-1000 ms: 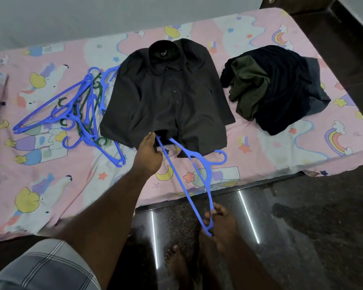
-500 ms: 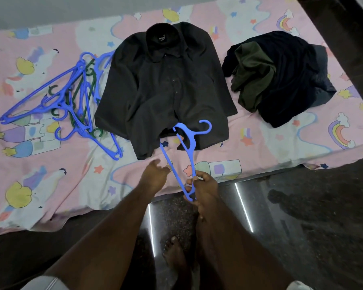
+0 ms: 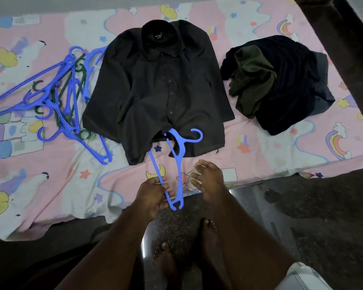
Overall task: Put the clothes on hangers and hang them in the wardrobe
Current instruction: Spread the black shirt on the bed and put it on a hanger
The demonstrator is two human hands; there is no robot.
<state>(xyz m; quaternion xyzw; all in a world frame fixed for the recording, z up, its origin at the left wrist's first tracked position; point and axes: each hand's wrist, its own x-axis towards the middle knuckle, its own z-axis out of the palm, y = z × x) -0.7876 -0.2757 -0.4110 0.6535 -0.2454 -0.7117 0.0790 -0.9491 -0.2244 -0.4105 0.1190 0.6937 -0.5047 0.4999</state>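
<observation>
A black button-up shirt (image 3: 159,91) lies flat on the bed, collar at the far side. A blue plastic hanger (image 3: 177,164) lies across its near hem, hook pointing right, one end hanging past the bed edge. My left hand (image 3: 153,193) grips the hanger's lower bar near that end. My right hand (image 3: 208,178) hovers just right of the hanger with fingers spread and relaxed, holding nothing.
A heap of blue and green hangers (image 3: 59,97) lies left of the shirt. A pile of dark and olive clothes (image 3: 277,82) sits to the right. The pink patterned bedsheet (image 3: 50,181) covers the bed; dark floor (image 3: 302,216) and my bare feet are below.
The hanger passed from my right hand to my left. My right hand let go and opened to the right. The hanger's top slid further toward the shirt's hem.
</observation>
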